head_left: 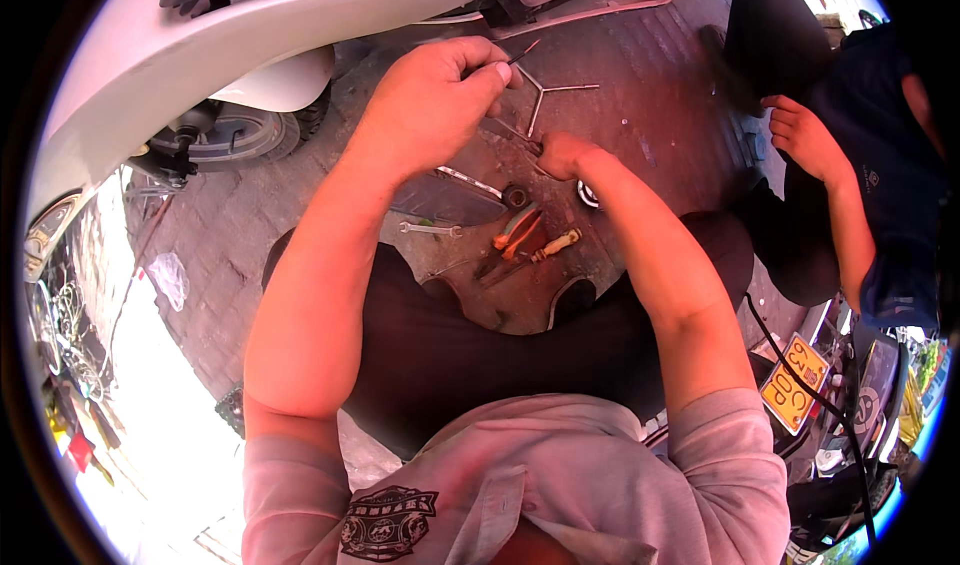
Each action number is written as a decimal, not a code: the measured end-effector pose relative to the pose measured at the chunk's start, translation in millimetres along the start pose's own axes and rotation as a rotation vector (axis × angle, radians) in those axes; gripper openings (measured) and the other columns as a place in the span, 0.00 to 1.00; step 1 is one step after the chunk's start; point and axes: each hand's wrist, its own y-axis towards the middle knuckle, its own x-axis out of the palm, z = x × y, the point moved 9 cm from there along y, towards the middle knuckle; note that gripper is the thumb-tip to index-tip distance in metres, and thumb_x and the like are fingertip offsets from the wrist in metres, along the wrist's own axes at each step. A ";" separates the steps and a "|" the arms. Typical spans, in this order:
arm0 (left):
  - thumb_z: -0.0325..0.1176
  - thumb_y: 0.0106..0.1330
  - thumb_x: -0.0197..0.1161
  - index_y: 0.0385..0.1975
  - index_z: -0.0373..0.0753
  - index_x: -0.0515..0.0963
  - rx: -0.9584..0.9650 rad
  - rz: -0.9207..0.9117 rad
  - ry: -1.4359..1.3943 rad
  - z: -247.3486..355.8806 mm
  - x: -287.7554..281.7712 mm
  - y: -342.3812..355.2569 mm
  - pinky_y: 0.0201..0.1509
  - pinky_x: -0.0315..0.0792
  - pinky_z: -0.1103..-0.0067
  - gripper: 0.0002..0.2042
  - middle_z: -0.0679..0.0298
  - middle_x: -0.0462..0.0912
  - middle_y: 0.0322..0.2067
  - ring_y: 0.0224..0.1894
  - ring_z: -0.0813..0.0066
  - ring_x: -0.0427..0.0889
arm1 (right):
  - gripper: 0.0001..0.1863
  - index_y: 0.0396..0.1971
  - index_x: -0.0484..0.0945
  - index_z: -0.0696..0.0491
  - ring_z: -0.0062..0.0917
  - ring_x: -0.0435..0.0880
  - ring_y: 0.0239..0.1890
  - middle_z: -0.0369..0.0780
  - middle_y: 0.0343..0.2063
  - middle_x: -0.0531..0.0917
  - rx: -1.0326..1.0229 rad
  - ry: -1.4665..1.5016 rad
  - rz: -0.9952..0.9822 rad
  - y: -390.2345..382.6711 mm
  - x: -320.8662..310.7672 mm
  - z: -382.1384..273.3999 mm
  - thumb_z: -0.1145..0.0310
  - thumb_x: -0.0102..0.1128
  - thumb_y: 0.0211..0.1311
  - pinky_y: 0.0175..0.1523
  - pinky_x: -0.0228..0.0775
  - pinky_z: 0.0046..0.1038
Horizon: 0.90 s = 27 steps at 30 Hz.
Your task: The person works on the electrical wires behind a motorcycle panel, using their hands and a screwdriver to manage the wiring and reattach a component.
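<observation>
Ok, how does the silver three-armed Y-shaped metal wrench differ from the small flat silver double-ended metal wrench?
Shape: the Y-shaped wrench has three thin arms meeting at one point; the flat wrench is one straight bar.
Size: the Y-shaped wrench looks clearly larger than the flat wrench.
Position: the Y-shaped wrench is beside the right hand; the flat wrench lies nearer the person's body.
Shared: both are silver metal tools.

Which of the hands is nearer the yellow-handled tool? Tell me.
Right. The right hand is a short way up the picture from the yellow-handled tool; the left hand is farther off, higher and to the left.
</observation>
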 end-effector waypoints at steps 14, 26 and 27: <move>0.39 0.80 0.59 0.43 0.39 0.85 -0.086 -0.001 0.021 -13.6 15.2 9.2 0.28 0.61 0.84 0.11 0.74 0.81 0.29 0.25 0.89 0.66 | 0.27 0.58 0.78 0.59 0.30 0.83 0.50 0.45 0.47 0.87 -0.277 0.559 0.196 -139.2 -77.9 8.0 0.57 0.71 0.66 0.59 0.75 0.33; 0.36 0.79 0.58 0.40 0.40 0.80 -0.126 0.108 -0.372 -16.2 24.3 0.2 0.28 0.61 0.86 0.08 0.74 0.75 0.32 0.28 0.89 0.67 | 0.26 0.37 0.76 0.56 0.46 0.87 0.39 0.46 0.31 0.85 -0.362 0.337 0.703 -203.5 -139.7 -45.3 0.50 0.79 0.59 0.44 0.78 0.44; 0.35 0.78 0.58 0.39 0.40 0.79 -0.149 0.124 -0.363 -18.7 24.5 -0.6 0.28 0.61 0.86 0.08 0.74 0.76 0.33 0.29 0.89 0.67 | 0.26 0.37 0.76 0.56 0.46 0.87 0.39 0.46 0.31 0.85 -0.384 0.334 0.721 -204.1 -141.7 -47.1 0.50 0.79 0.59 0.44 0.78 0.44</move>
